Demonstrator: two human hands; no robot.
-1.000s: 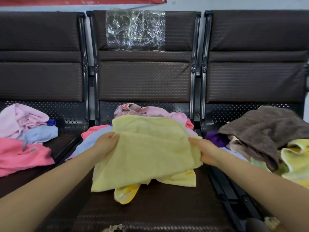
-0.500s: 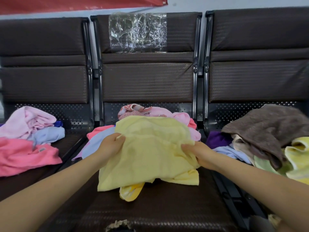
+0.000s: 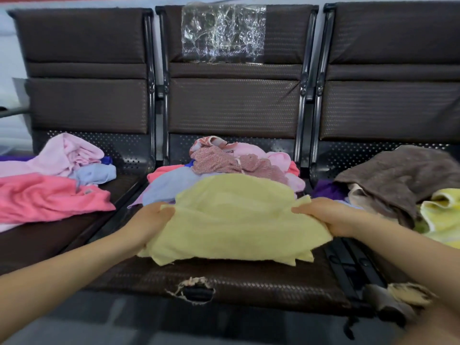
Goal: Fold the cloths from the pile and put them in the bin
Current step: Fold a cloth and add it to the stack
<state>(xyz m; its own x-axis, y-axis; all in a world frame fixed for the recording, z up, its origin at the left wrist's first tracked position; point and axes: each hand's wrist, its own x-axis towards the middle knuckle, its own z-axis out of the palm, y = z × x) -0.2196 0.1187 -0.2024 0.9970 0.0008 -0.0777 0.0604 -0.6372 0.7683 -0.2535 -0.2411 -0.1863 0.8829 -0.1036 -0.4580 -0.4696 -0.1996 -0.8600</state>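
Pale yellow terry: the yellow cloth lies across the front of the middle seat, doubled over, its near edge hanging just short of the seat's front lip; left hand grips the cloth's left edge, fingers curled under the fabric, thumb on top; right hand grips the right edge, a corner of cloth poking up past the knuckles; both hands clamped on the same cloth, one at each side, forearms reaching in from the bottom corners.

Behind the yellow cloth, on the same seat, the pile: patterned pink-red cloth on top, pale pink to its right, light blue and coral to its left; the yellow cloth's far edge overlaps the pile's front.

Left seat: a pink cloth spread flat, with pale pink and light blue cloths bunched behind it.

Right seat: a brown towel draped over purple and beige fabric; a lime-yellow cloth just beside it at the frame edge.

Middle seat's front edge has a tear in the brown covering; clear plastic film is stuck on the middle backrest; no bin in view.
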